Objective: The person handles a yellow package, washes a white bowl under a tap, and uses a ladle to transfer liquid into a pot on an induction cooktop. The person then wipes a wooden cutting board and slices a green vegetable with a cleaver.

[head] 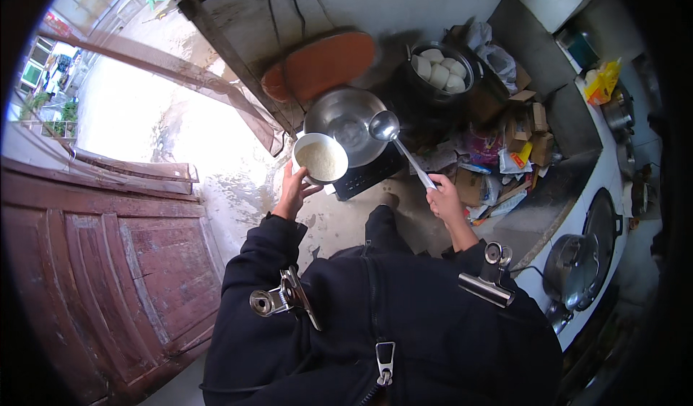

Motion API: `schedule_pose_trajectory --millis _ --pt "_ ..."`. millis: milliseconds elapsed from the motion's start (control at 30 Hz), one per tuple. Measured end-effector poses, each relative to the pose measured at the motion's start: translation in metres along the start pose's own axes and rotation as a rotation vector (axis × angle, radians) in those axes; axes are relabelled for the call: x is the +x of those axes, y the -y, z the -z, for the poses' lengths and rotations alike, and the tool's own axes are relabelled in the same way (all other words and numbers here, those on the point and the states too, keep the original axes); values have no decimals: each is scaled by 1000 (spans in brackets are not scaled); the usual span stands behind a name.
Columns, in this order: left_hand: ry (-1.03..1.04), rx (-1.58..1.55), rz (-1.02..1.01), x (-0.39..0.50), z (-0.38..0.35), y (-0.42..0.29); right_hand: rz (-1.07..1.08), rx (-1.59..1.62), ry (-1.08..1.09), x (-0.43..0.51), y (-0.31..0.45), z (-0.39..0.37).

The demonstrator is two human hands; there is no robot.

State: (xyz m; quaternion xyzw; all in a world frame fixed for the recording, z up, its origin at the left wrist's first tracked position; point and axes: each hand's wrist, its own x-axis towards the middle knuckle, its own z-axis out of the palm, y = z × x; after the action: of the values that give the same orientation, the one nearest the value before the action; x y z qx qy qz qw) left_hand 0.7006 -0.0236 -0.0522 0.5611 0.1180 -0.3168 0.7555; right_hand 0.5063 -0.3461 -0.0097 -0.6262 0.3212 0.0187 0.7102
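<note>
My left hand (295, 189) grips a white bowl (342, 174) from its near left side, thumb over the rim. Inside the bowl is a pale, cloudy content (322, 159), grain or liquid, I cannot tell which. In my right hand (445, 200) is the handle of a metal ladle (384, 126), whose head is above the right rim of a wide metal pan (319, 108). The pan sits on a black induction cooker (373, 176). The bowl overlaps the pan's near left edge in the view.
Behind the cooker leans an oval reddish board (325, 62). A dark pot (409, 78) of white buns stands to the far right. Cardboard and plastic rubbish (503, 157) lies on the right, beside a tiled stove (552, 243) bearing a kettle (568, 268). A wooden door (135, 276) is at left.
</note>
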Motion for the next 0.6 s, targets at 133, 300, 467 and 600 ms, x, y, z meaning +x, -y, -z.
schedule_pose_trajectory --millis 133,300,467,600 --pt "-88 110 88 48 -26 -6 29 -142 3 73 -9 13" --pt "-263 236 179 103 -48 -1 215 -584 3 124 -16 20" --pt "-371 368 197 142 -52 8 257 -596 19 141 -13 11" --pt "-319 749 90 170 -48 9 233 -667 -7 144 -16 1"
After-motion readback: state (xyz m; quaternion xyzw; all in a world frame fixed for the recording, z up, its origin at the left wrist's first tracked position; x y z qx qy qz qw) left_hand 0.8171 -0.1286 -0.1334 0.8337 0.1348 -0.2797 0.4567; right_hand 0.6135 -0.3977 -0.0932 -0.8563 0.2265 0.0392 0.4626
